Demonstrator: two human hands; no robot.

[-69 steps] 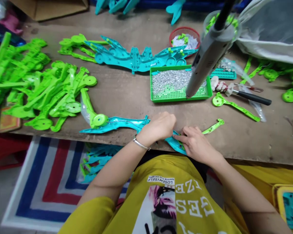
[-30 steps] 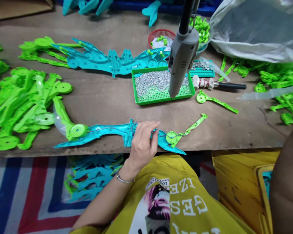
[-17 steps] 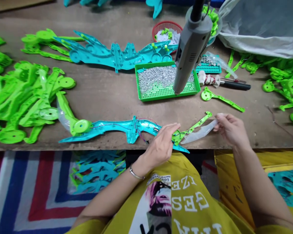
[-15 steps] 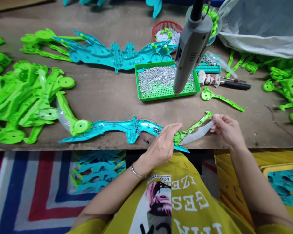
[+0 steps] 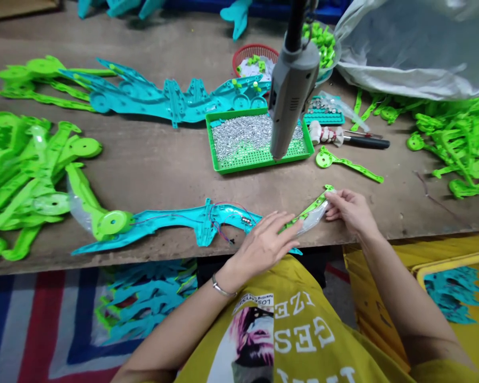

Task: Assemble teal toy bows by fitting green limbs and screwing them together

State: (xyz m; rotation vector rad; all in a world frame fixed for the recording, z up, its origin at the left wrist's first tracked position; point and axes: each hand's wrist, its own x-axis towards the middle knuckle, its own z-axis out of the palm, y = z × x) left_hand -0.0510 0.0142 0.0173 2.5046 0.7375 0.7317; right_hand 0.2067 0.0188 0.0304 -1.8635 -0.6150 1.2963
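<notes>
A long blue plastic part [image 5: 171, 221] lies along the table's front edge with thin wires on it. My left hand [image 5: 265, 242] rests palm down over its right end, fingers spread across the base of a narrow green arm [image 5: 313, 205]. Between finger and thumb, my right hand [image 5: 349, 210] pinches the upper end of a translucent curved strip [image 5: 313, 219], which lies against the green arm. A green round-ended piece [image 5: 114, 222] with another clear strip [image 5: 80, 207] is joined at the blue part's left end.
A screwdriver tool [image 5: 293, 96] hangs over a green tray [image 5: 223, 167] of screws. Green parts [image 5: 27, 181] pile up at left, more [image 5: 467, 138] at right. Behind lie blue parts [image 5: 143, 103], a red basket [image 5: 243, 52], and a black-handled tool [image 5: 367, 142].
The clear strip has moved up against the green arm, with my right hand at its end. My left fingers now reach further over the arm's base. The whole view has shifted.
</notes>
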